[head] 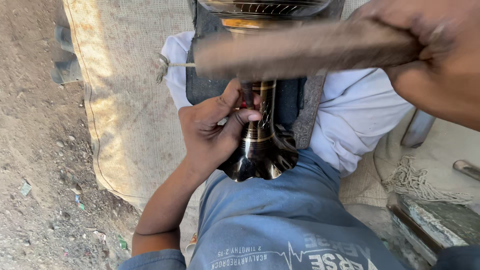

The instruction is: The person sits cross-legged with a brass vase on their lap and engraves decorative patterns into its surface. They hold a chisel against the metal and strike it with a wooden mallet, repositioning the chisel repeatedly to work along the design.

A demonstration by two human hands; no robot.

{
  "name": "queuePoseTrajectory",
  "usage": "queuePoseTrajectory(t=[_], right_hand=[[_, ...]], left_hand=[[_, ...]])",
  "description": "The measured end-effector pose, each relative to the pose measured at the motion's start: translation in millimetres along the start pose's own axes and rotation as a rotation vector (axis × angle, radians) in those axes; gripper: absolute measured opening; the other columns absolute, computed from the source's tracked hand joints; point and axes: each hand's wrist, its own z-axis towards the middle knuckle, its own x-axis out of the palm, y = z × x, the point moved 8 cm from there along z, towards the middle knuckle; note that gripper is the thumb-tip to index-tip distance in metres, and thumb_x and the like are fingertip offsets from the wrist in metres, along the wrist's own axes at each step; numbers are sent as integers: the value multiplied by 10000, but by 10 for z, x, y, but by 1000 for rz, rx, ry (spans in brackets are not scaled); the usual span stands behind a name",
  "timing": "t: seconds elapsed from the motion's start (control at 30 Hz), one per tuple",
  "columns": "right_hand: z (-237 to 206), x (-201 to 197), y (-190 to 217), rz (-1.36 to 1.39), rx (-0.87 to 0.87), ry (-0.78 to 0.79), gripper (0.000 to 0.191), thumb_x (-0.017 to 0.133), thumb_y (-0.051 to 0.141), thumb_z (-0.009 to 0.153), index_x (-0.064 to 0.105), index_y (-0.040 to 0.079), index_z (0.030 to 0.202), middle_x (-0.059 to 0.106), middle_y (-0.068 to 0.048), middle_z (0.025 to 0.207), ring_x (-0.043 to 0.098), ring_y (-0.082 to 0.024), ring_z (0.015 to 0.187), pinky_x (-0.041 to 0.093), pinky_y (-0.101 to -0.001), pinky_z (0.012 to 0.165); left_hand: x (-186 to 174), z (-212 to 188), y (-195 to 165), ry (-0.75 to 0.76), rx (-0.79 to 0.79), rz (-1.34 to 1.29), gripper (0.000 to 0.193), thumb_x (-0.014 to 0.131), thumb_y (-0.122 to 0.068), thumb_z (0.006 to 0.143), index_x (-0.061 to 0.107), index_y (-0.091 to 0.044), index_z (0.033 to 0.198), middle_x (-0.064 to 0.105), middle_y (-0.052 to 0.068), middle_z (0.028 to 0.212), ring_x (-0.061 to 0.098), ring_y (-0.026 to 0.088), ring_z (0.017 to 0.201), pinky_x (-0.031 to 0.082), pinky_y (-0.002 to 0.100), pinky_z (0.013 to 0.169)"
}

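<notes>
- On the person's lap, one dark brass vase (260, 145) lies with its scalloped rim toward the body; bare dirt ground (35, 150) lies open on the left, beyond the burlap mat (125, 115).
- One left hand (212, 132): fingers curled around a thin metal punch (247, 95), tip against the vase.
- One right hand (430, 55), raised, fist closed on a blurred wooden mallet (300, 50).

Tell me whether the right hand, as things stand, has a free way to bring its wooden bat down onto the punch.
Probably yes: the right hand holds the wooden bat directly above the punch, nothing between them.
</notes>
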Motion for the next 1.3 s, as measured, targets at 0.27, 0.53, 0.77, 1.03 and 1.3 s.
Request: queuePoseTrajectory(t=[0.27, 0.53, 0.77, 1.03, 1.3], right_hand=[[310, 231, -210, 357, 440, -14, 205, 641, 1, 935, 631, 74, 1126, 704, -17, 1066, 705, -116, 1022, 545, -244, 906], [-14, 56, -645, -5, 389, 117, 141, 677, 103, 1000, 677, 57, 1134, 702, -84, 946, 689, -199, 892, 535, -355, 808], [222, 95, -69, 27, 40, -9, 241, 691, 35, 966, 612, 3, 1192, 683, -128, 1089, 691, -192, 1077, 591, -289, 897], [119, 151, -282, -90, 53, 39, 257, 656, -39, 932, 649, -16, 1187, 702, -158, 1038, 706, -216, 986, 579, -304, 821], [118, 76, -239, -188, 65, 67, 306, 622, -88, 911, 681, -16, 1203, 715, -155, 987, 712, -212, 904, 559, -314, 757]], left_hand=[[-13, -18, 51, 6, 17, -6, 523, 792, 16, 971, 603, -82, 1449, 799, 68, 1074, 781, 79, 919, 634, 197, 897], [-12, -18, 73, 25, -3, -68, 547, 800, -1, 980, 583, -94, 1473, 795, 59, 1076, 778, 80, 932, 626, 194, 902], [-13, -3, 74, 48, 35, -50, 499, 777, 8, 990, 575, -96, 1434, 795, 56, 1083, 798, 94, 926, 637, 200, 890], [-74, -62, 52, -43, 71, 116, 586, 856, -78, 927, 592, -100, 1449, 795, 24, 1041, 784, 84, 817, 619, 190, 760], [-92, -91, 15, -57, 97, 186, 608, 878, -127, 899, 599, -100, 1439, 784, 35, 1006, 788, 111, 822, 616, 207, 743]])
